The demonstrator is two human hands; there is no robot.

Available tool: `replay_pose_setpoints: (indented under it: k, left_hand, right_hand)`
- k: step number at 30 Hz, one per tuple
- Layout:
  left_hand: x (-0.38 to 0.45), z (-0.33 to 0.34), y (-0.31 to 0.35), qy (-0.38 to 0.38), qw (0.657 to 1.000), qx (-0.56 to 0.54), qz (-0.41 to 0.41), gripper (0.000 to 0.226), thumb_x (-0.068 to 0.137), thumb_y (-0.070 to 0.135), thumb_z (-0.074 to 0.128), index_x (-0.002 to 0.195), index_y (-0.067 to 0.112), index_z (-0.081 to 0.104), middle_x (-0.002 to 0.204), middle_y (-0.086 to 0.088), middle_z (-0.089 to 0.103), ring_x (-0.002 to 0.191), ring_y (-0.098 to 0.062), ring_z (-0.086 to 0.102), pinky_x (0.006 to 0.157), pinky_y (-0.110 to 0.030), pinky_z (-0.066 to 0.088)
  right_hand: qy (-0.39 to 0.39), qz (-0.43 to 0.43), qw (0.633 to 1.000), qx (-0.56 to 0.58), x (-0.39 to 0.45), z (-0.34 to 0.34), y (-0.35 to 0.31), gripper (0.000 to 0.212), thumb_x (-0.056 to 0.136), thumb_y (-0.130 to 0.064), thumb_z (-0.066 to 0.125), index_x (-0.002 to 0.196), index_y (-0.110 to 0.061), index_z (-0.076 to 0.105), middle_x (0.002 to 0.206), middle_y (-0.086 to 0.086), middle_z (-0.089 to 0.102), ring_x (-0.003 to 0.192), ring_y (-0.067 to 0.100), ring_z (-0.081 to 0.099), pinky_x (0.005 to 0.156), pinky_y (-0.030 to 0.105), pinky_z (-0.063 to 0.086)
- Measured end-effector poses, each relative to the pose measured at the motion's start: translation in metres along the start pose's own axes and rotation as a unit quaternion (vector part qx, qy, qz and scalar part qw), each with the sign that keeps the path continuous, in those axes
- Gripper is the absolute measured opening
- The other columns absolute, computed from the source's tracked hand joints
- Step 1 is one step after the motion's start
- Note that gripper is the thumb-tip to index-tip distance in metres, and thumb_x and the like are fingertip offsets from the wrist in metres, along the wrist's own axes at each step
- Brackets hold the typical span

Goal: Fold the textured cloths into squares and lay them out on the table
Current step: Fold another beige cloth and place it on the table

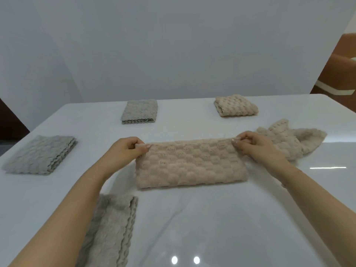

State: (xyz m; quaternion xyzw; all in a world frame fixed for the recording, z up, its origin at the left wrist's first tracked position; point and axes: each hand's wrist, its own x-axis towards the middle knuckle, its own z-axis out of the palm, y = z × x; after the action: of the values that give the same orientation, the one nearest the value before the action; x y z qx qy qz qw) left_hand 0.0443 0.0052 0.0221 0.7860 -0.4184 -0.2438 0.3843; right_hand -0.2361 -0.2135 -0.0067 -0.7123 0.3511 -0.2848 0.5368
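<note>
Under left forearm, grey cloth (partly hidden).

A glossy white table carries everything here, its shiny top catching two bright light spots near the front edge. Dead centre lies a beige cloth, folded into a long rectangle. Just beside it on the right sits a crumpled beige cloth, unfolded. Far right at the back, a folded beige square. Back centre, a folded grey square. Out on the left, another grey square, flat and neat. Near the front left lies a grey cloth, partly hidden under a forearm.
</note>
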Motion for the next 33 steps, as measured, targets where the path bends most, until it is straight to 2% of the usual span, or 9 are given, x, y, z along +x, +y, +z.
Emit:
replay_pose_setpoints:
  k: [2, 4, 7, 12, 19, 22, 27, 30, 33]
  left_hand:
    - [0.028, 0.007, -0.01, 0.032, 0.999, 0.002, -0.037, 0.034, 0.09, 0.04, 0.059, 0.075, 0.009, 0.057, 0.077, -0.004, 0.06, 0.074, -0.018, 0.055, 0.072, -0.032, 0.043]
    - [0.048, 0.019, -0.019, 0.073, 0.994, 0.042, -0.063, 0.038, 0.092, 0.041, 0.056, 0.072, 0.01, 0.048, 0.072, -0.004, 0.051, 0.071, -0.02, 0.048, 0.063, -0.032, 0.036]
    - [0.061, 0.035, -0.03, 0.123, 0.988, 0.069, -0.068, 0.04, 0.092, 0.042, 0.054, 0.07, 0.011, 0.044, 0.069, -0.004, 0.049, 0.067, -0.021, 0.046, 0.059, -0.032, 0.033]
    - [0.059, 0.053, -0.047, 0.22, 0.973, 0.068, -0.027, 0.038, 0.089, 0.045, 0.057, 0.072, 0.012, 0.049, 0.064, -0.001, 0.054, 0.059, -0.02, 0.051, 0.057, -0.034, 0.042]
    - [0.061, 0.056, -0.054, 0.225, 0.97, 0.091, -0.001, 0.03, 0.09, 0.045, 0.056, 0.08, 0.017, 0.053, 0.067, 0.003, 0.055, 0.064, -0.016, 0.051, 0.055, -0.03, 0.036]
    - [0.062, 0.057, -0.054, 0.225, 0.968, 0.108, -0.004, 0.029, 0.091, 0.046, 0.053, 0.08, 0.019, 0.051, 0.067, 0.005, 0.054, 0.065, -0.017, 0.051, 0.056, -0.031, 0.035]
    - [0.063, 0.058, -0.051, 0.242, 0.958, 0.157, -0.003, 0.032, 0.094, 0.047, 0.047, 0.081, 0.018, 0.048, 0.067, 0.003, 0.055, 0.066, -0.018, 0.052, 0.052, -0.03, 0.032]
    - [0.064, 0.059, -0.05, 0.249, 0.954, 0.168, -0.008, 0.032, 0.094, 0.048, 0.047, 0.081, 0.019, 0.047, 0.066, 0.005, 0.054, 0.064, -0.018, 0.051, 0.05, -0.028, 0.03]
    - [0.065, 0.061, -0.05, 0.257, 0.95, 0.175, -0.01, 0.033, 0.093, 0.048, 0.048, 0.08, 0.018, 0.047, 0.064, 0.005, 0.053, 0.063, -0.018, 0.05, 0.05, -0.028, 0.029]
  right_hand:
    - [0.019, 0.0, 1.0, -0.021, 0.021, 0.008, 0.002, 0.012, 0.09, -0.014, 0.063, 0.079, -0.013, 0.057, 0.065, 0.003, 0.06, 0.06, 0.012, 0.058, 0.063, 0.023, 0.049]
    - [0.026, 0.005, 0.998, -0.048, 0.036, 0.016, 0.008, 0.013, 0.089, -0.015, 0.061, 0.079, -0.011, 0.056, 0.063, 0.006, 0.06, 0.057, 0.02, 0.054, 0.058, 0.032, 0.047]
    - [0.06, 0.033, 0.997, -0.044, 0.05, 0.025, 0.022, 0.011, 0.088, -0.015, 0.06, 0.079, -0.009, 0.057, 0.06, 0.005, 0.056, 0.054, 0.019, 0.047, 0.048, 0.028, 0.038]
    - [0.113, 0.016, 0.99, -0.087, 0.057, 0.034, 0.035, 0.012, 0.088, -0.022, 0.06, 0.085, -0.011, 0.061, 0.068, 0.001, 0.058, 0.057, 0.015, 0.049, 0.052, 0.027, 0.039]
    - [0.139, -0.031, 0.978, -0.149, 0.062, 0.039, 0.045, 0.008, 0.092, -0.022, 0.056, 0.088, -0.015, 0.059, 0.075, 0.003, 0.059, 0.061, 0.016, 0.05, 0.057, 0.025, 0.037]
    - [0.147, -0.052, 0.972, -0.174, 0.06, 0.044, 0.045, 0.008, 0.094, -0.017, 0.052, 0.09, -0.014, 0.058, 0.07, 0.004, 0.058, 0.065, 0.026, 0.056, 0.061, 0.034, 0.046]
    - [0.153, -0.076, 0.954, -0.247, 0.057, 0.047, 0.043, 0.011, 0.098, -0.019, 0.046, 0.093, -0.013, 0.054, 0.063, -0.004, 0.053, 0.063, 0.023, 0.054, 0.059, 0.034, 0.042]
    - [0.159, -0.088, 0.947, -0.266, 0.057, 0.047, 0.043, 0.011, 0.099, -0.017, 0.045, 0.095, -0.012, 0.054, 0.066, -0.006, 0.052, 0.066, 0.021, 0.051, 0.06, 0.031, 0.035]
    - [0.162, -0.097, 0.937, -0.294, 0.058, 0.049, 0.041, 0.014, 0.099, -0.017, 0.044, 0.099, -0.008, 0.056, 0.078, 0.002, 0.058, 0.074, 0.023, 0.053, 0.064, 0.034, 0.039]
